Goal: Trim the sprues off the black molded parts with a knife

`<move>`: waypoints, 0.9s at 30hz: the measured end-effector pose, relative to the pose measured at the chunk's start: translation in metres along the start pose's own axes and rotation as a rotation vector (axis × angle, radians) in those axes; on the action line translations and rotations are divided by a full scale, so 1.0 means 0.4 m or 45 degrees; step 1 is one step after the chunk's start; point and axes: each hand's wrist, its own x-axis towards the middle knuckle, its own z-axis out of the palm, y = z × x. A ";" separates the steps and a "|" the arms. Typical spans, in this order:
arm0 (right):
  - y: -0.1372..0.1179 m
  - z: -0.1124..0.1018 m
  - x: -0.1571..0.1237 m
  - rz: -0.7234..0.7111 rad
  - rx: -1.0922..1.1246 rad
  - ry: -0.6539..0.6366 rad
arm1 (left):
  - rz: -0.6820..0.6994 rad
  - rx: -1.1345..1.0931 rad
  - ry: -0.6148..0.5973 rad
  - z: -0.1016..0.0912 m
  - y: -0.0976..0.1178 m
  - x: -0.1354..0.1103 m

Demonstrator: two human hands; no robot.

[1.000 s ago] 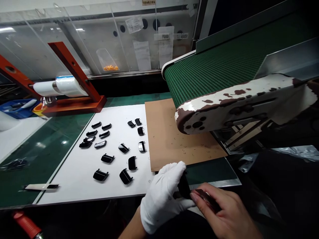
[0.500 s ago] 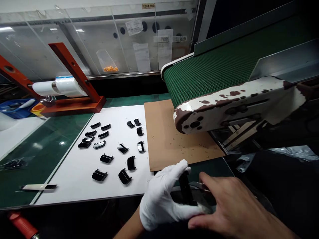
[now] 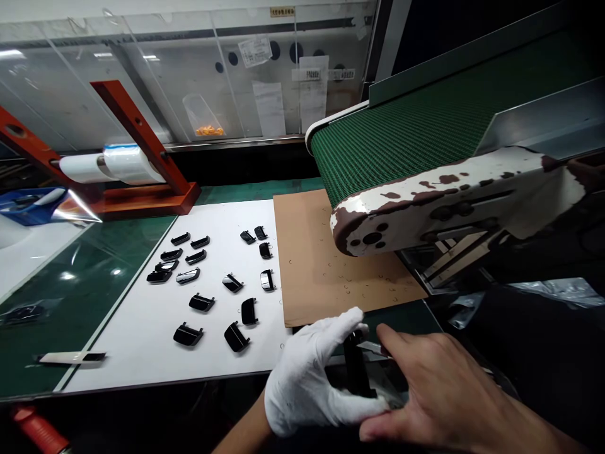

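Observation:
My left hand (image 3: 312, 378), in a white glove, is closed round a glossy black plastic part (image 3: 357, 369) held upright at the table's near edge. My bare right hand (image 3: 435, 394) lies just to its right, fingers stretched out, fingertips touching the part and the gloved thumb. Several more black parts (image 3: 203, 301) lie spread on a white sheet (image 3: 142, 340) to the left.
A brown cardboard sheet (image 3: 312, 265) lies beside the white sheet. Above it juts a green conveyor belt (image 3: 406, 139) with a chipped white end. An orange stand holding a film roll (image 3: 123, 162) is at back left. A blade-like tool (image 3: 70, 357) lies near left.
My right hand let go of a dark part it pinched and spread its fingers beside the gloved hand. The gloved hand turned its part more upright.

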 end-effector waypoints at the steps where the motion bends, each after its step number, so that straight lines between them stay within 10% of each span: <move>1: -0.001 0.001 0.001 -0.009 -0.019 0.024 | 0.006 0.001 0.000 0.000 0.000 0.001; 27: 0.004 0.030 0.000 -0.080 -0.125 0.097 | -0.072 0.005 0.074 0.008 0.000 -0.006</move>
